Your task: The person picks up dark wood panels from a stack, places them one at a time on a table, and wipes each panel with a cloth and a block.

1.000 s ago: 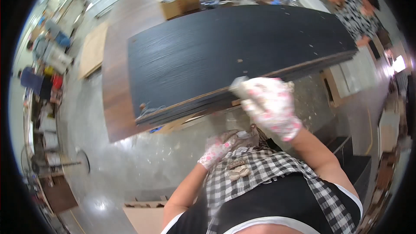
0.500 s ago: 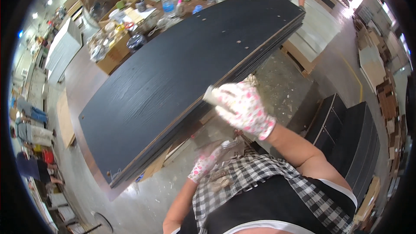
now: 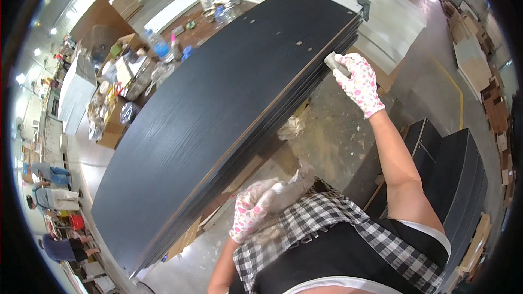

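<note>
A stack of black curved boards (image 3: 212,109) slants across the middle, its near long edge showing bare brown wood. My right hand (image 3: 360,84), in a white glove with pink spots, is closed on a small pale grey block (image 3: 338,64). That block is at the near edge of the top board, toward its far right end. Low in front of my checked apron, my left hand (image 3: 251,209), in a matching glove, is closed on a crumpled pale rag (image 3: 289,190). The rag is blurred, and its material is unclear.
Across the stack stands a co-worker, whose grey-gloved hand (image 3: 364,8) is by the far right corner. Bottles (image 3: 159,49) and a cluttered cardboard box (image 3: 113,125) lie beyond the boards. More black boards (image 3: 449,177) stand at my right. White panels (image 3: 381,27) lie at the far right.
My right hand has moved away from me and rightward along the board edge with the block. My left hand stays low with the rag. The co-worker's gloved hand shows more fully at the corner.
</note>
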Action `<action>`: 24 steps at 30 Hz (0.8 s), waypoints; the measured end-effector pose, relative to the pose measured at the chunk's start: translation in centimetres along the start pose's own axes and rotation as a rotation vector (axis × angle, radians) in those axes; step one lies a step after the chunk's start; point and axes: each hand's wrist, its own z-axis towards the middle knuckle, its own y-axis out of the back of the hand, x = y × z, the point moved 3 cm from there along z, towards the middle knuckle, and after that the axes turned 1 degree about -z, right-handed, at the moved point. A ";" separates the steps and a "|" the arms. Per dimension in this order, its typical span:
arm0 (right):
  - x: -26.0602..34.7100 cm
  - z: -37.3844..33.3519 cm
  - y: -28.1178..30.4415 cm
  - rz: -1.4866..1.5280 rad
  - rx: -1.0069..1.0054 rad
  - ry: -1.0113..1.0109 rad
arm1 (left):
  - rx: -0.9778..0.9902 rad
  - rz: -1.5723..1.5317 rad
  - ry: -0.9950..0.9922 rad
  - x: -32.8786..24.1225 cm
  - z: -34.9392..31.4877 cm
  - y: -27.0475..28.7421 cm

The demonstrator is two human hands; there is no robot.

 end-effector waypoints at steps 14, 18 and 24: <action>-6.5 5.1 -0.6 0.040 0.037 0.272 | -0.579 0.509 -0.568 -14.4 8.4 -2.9; -19.4 9.7 -0.6 -0.151 -0.113 0.131 | -0.706 0.560 -0.645 -16.8 13.7 -2.9; -25.9 11.0 2.3 0.114 -0.199 -0.260 | -0.400 1.092 -0.280 -13.8 17.0 -3.1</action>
